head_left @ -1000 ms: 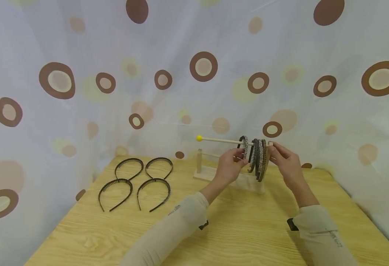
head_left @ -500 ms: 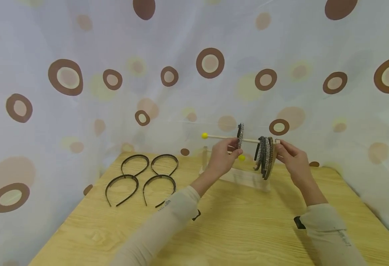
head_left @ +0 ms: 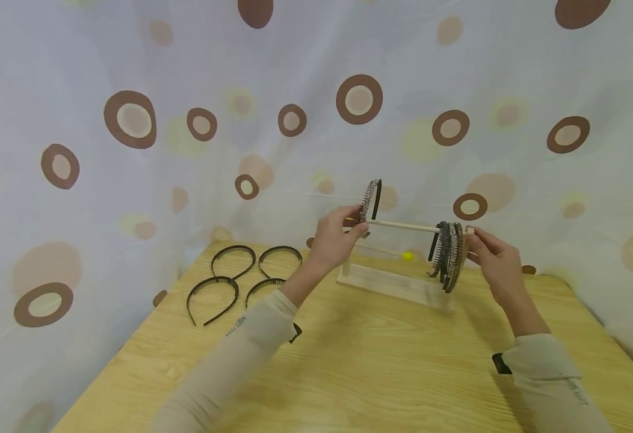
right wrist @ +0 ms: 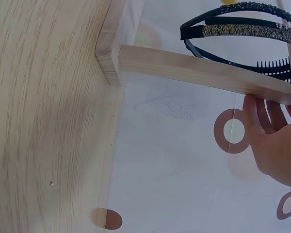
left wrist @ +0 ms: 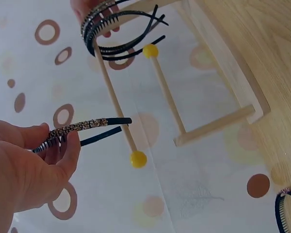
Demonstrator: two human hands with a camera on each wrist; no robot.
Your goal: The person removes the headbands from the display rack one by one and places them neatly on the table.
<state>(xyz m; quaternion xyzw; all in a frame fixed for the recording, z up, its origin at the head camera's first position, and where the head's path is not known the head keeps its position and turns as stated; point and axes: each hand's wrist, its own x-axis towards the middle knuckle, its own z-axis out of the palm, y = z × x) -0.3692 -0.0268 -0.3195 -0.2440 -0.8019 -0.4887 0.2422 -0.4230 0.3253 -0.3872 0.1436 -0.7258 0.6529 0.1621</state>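
Observation:
My left hand (head_left: 334, 237) pinches a glittery toothed headband (left wrist: 77, 127) by its curved part, near the yellow-tipped end of the upper rod (head_left: 403, 225). In the left wrist view the headband's two tips reach the rod; whether the rod lies between them I cannot tell. At the other end, my right hand (head_left: 492, 261) grips the top of the upright post (right wrist: 184, 68) of a wooden stand (head_left: 392, 285), thumb and fingers on opposite sides. Several dark and glittery headbands (head_left: 446, 258) hang bunched on the rod beside that post.
Several black headbands (head_left: 212, 279) lie on the wood-grain table (head_left: 349, 373) to the left, partly behind my left forearm. A lower rod with a yellow ball (head_left: 408, 256) sticks out from the stand's left post. A spotted curtain (head_left: 316, 156) closes off the back.
My left hand has drawn the glittery headband leftward along the rod, away from the bunch, and turned it upward. My right hand keeps its grip on the post. The head view has shifted slightly left.

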